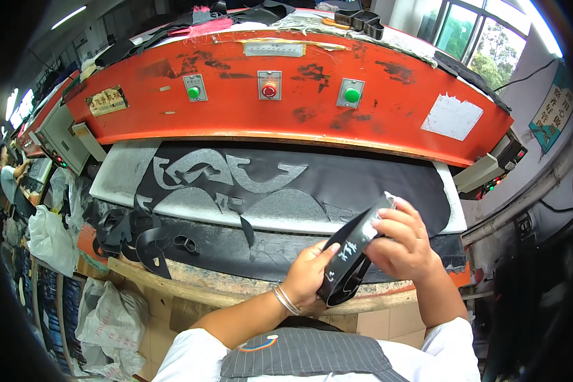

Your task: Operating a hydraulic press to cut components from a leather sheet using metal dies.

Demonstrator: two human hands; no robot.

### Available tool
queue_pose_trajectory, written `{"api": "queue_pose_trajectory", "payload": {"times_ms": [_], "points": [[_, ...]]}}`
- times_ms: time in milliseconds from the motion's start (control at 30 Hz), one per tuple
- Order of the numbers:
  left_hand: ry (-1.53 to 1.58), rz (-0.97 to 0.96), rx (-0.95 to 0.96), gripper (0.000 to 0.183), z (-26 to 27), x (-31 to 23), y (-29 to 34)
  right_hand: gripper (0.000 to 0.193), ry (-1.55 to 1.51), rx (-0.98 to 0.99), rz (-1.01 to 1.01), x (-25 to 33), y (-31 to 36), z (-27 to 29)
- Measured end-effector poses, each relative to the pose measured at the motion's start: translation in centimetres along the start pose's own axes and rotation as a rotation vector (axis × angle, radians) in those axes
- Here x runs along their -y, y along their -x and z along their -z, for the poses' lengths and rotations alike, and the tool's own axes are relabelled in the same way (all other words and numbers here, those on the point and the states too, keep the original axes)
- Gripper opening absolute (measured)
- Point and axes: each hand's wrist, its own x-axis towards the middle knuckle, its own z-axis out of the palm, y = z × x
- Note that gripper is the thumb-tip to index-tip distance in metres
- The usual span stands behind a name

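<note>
At the press's front edge point(218, 280), the left hand point(307, 274) grips the cutting die point(349, 254) low, the right hand point(401, 242) grips it high — presumably steadying its tilt

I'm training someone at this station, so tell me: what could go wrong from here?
The dark band-like piece is held slanted between the left hand and the right hand; if either slips, it could drop. Black scraps lie heaped at the front left, some lapping over the tan front edge, so they might slide off. The black sheet has narrow parts left between its openings, which might snag or tear.
</note>
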Motion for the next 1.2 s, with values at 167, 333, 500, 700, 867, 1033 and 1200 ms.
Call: {"api": "queue_pose_trajectory", "payload": {"times_ms": [167,333,500,700,867,1033,1200], "points": [[-0.032,0.043,-0.063,0.030,0.2,0.0,0.4,0.028,-0.052,0.029,0.243,-2.3,-0.2,-2.5],[-0.065,-0.306,-0.586,0.018,12.1,-5.9,1.8,0.024,-0.073,0.027,-0.187,-5.9,-0.4,-6.9],[-0.684,-0.376,-0.926,0.032,26.9,-14.4,12.6,0.019,-0.234,0.205,-0.785,-12.1,0.5,-15.6],[-1.335,-0.500,-1.038,0.062,24.8,-23.2,12.0,0.034,-0.265,0.534,-1.264,-16.1,-1.8,-24.0],[-1.596,-0.557,-0.599,0.038,23.8,-24.8,-1.5,0.032,-0.122,0.562,-1.355,-17.2,-3.2,-27.6],[-1.783,-0.586,-0.317,0.040,27.0,-22.8,-13.6,0.032,-0.007,0.658,-1.392,-18.2,-5.1,-28.9],[-1.855,-0.605,-0.225,0.029,29.6,-22.8,-19.2,0.035,0.049,0.610,-1.401,-18.0,-6.1,-30.3]]}}
